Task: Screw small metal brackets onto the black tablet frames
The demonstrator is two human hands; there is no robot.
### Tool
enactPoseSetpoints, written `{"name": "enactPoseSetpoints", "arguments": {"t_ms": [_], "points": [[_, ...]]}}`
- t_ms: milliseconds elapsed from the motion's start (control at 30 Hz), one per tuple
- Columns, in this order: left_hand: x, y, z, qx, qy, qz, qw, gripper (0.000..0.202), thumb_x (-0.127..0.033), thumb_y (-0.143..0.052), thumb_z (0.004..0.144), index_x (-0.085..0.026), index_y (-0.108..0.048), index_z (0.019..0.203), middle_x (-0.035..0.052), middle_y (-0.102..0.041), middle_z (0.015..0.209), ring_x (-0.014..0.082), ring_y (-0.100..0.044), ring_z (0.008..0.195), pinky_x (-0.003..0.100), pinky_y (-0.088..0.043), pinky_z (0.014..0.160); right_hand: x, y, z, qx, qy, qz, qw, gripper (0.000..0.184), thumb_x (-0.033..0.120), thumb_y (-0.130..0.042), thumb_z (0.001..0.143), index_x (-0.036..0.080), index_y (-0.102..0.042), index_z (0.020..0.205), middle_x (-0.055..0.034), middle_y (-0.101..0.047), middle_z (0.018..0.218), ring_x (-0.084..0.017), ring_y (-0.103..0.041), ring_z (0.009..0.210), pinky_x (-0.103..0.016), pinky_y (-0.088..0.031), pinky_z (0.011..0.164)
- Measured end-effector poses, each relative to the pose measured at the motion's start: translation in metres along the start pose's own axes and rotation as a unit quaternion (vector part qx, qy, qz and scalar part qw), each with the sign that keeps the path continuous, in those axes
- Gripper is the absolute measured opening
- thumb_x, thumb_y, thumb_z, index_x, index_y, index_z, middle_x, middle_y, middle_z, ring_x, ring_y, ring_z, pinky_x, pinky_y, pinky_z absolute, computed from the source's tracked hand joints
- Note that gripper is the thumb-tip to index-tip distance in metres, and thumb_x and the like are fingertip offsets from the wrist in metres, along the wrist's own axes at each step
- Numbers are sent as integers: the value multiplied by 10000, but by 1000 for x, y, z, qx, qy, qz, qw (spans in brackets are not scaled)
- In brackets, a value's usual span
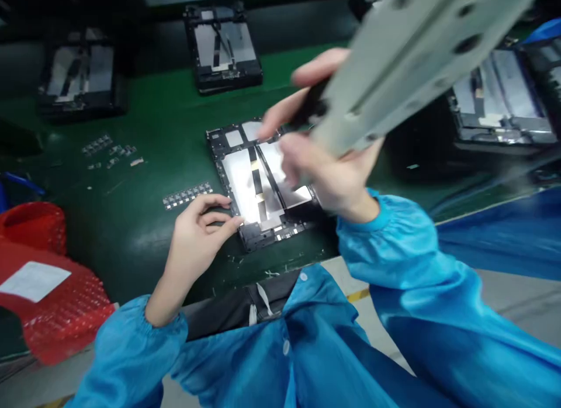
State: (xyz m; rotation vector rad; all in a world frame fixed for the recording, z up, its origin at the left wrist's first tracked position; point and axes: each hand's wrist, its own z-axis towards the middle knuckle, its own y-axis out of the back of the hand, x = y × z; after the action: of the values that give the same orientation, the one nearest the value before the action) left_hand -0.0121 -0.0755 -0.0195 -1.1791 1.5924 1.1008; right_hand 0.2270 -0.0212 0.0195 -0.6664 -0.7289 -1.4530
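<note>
An opened tablet (236,189), its silvery inner plates and dark flat cables exposed, lies on the green work mat in front of me. My left hand (197,232) has curled fingers, with thumb and forefinger gripping the tablet's left edge. Above the tablet's right half, my right hand (333,168) is bent around a black object (310,107) that I cannot name. A pale metal beam (394,69) crosses the view and hides part of that hand. Beside my left hand lies a strip of small parts (187,196).
More opened tablets stand around the mat: one at the back (225,51), one at far left (81,75) and one at right (497,104). Loose small parts (114,151) lie at left. Red bubble wrap (65,297) with a white label rests at the near left edge.
</note>
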Motion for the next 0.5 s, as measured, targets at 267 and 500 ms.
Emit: {"name": "enactPoseSetpoints", "arguments": {"t_ms": [267, 500], "points": [[-38, 17, 30, 150, 62, 143, 976, 645, -409, -999, 805, -312, -791, 1408, 48, -671, 1113, 216, -830, 747, 278, -703, 648, -70, 103, 3, -151, 40, -75, 985, 692, 707, -820, 912, 264, -420, 1263, 100, -503, 700, -15, -368, 428, -223, -240, 396], [-35, 23, 41, 174, 49, 144, 973, 627, -474, -1040, 781, -319, -847, 1357, 66, -777, 1016, 235, -820, 840, 270, -725, 741, -67, 96, 1, -161, 20, -136, 977, 787, 895, -728, 878, 255, -448, 1241, 70, -516, 701, -23, -388, 447, -254, -242, 419]]}}
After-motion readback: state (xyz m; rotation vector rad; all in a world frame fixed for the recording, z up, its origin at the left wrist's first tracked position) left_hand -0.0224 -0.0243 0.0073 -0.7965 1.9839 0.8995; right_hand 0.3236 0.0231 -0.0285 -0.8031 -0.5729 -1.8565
